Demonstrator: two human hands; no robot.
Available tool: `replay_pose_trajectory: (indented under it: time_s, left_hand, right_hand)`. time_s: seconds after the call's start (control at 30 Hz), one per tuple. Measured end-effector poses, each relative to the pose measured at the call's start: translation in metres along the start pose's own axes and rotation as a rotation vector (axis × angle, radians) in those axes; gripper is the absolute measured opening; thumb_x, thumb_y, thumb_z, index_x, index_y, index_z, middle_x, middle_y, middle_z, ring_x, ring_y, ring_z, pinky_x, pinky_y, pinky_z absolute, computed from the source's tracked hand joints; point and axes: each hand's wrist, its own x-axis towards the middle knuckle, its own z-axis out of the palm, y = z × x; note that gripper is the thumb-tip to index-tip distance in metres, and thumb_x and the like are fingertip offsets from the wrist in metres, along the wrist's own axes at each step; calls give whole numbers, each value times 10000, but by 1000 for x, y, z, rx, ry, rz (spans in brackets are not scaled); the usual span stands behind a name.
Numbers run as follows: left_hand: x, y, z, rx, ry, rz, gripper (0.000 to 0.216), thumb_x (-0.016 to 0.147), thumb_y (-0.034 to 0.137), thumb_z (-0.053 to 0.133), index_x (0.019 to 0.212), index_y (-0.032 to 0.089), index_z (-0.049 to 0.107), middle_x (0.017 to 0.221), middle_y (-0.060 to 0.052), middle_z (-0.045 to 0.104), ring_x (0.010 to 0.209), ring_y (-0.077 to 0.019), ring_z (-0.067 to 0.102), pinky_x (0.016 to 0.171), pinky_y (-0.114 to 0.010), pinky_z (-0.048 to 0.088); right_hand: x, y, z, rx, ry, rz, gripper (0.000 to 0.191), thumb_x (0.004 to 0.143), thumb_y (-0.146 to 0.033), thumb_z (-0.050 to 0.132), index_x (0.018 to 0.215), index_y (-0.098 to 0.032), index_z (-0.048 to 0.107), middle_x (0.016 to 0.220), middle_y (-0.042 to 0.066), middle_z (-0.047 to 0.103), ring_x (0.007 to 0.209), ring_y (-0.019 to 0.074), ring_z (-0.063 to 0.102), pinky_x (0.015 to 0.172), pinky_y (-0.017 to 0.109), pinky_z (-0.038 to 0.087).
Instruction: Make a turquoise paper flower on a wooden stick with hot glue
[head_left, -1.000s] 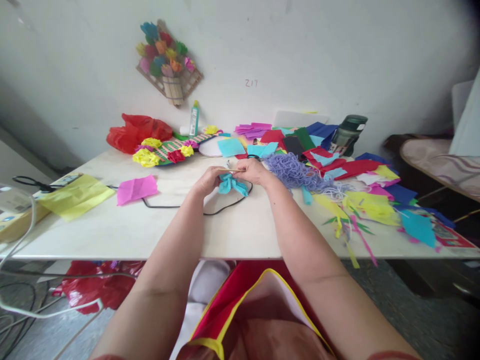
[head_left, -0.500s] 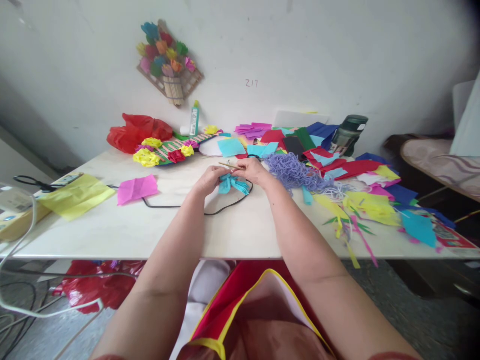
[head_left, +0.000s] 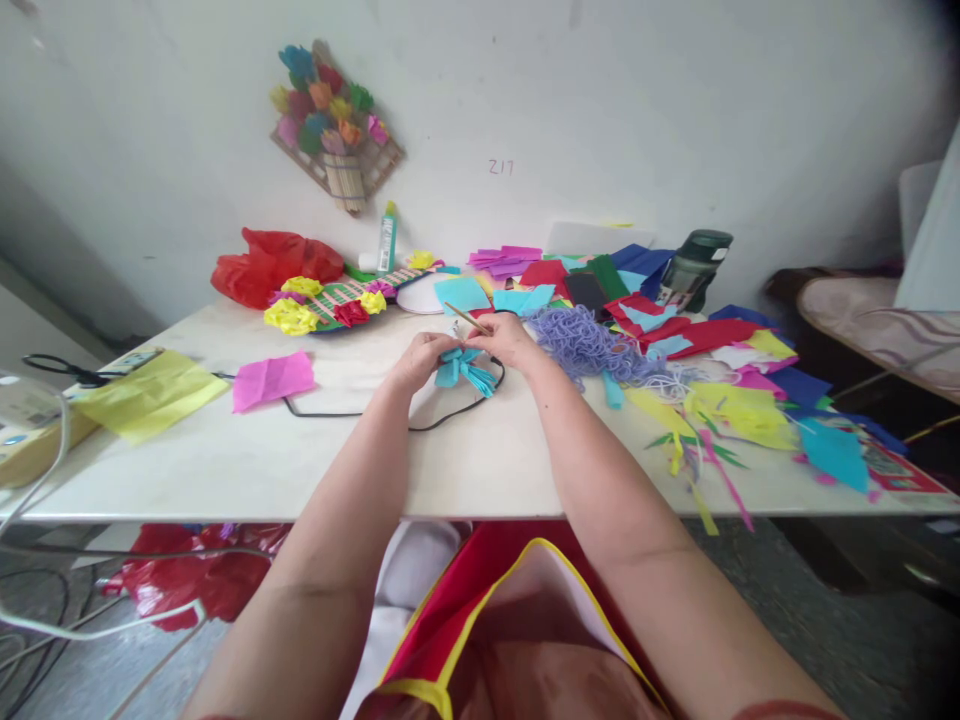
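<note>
Blue paper (head_left: 465,372), stick (head_left: 466,318) end inside right hand (head_left: 510,342)

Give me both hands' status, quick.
Left hand: closed on the blue paper bundle.
Right hand: closed on a thin wooden stick.

1. I see the left hand (head_left: 420,358) and the right hand (head_left: 508,342) bare.
2. Both forearms are uncovered along their full visible length.
3. A dark red sleeve edge (head_left: 787,712) shows at the bottom of the view on the right arm.
4. A rust-brown garment (head_left: 540,660) covers the lap.
5. A red panel (head_left: 465,570) borders it, edged with yellow piping (head_left: 420,690).
</note>
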Motion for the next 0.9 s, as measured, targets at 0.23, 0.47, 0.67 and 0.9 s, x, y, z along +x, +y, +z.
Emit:
replay_pose_trajectory:
  time_s: [0.23, 0.47, 0.67, 0.9]
  left_hand:
    - [0, 0, -2, -13, -72, 11, 261, 575, 384, 730, 592, 132, 666, 487, 8, 510, 451, -77, 363, 461, -253, 235]
    - [-2, 8, 4, -11, 17, -2, 225, 493, 336, 748, 560, 134, 673, 548, -38, 640, 485, -111, 483, 495, -255, 348]
    - [2, 4, 3, 8, 213, 60, 190, 509, 313, 710, 569, 138, 669, 532, -24, 625, 487, -112, 490, 488, -241, 365]
    - [6, -1, 0, 145, 333, 75, 168, 537, 300, 683, 609, 148, 693, 510, 4, 595, 477, -107, 466, 475, -235, 340]
  right_hand:
    - [2, -1, 2, 64, 19, -41, 79, 657, -218, 669, 675, -158, 620, 629, -41, 562, 640, 114, 493, 623, 244, 385]
    - [2, -5, 4, -74, 16, -97, 120, 758, -253, 638, 682, -171, 595, 694, -12, 569, 712, 138, 525, 684, 265, 402]
    - [-5, -20, -15, -236, 91, 67, 351, 971, -472, 388, 828, -210, 574, 820, 28, 597, 783, 177, 548, 746, 306, 409]
    - [-1, -16, -11, -271, 16, 12, 256, 935, -310, 477, 703, -203, 497, 738, 2, 534, 725, 144, 491, 700, 264, 365]
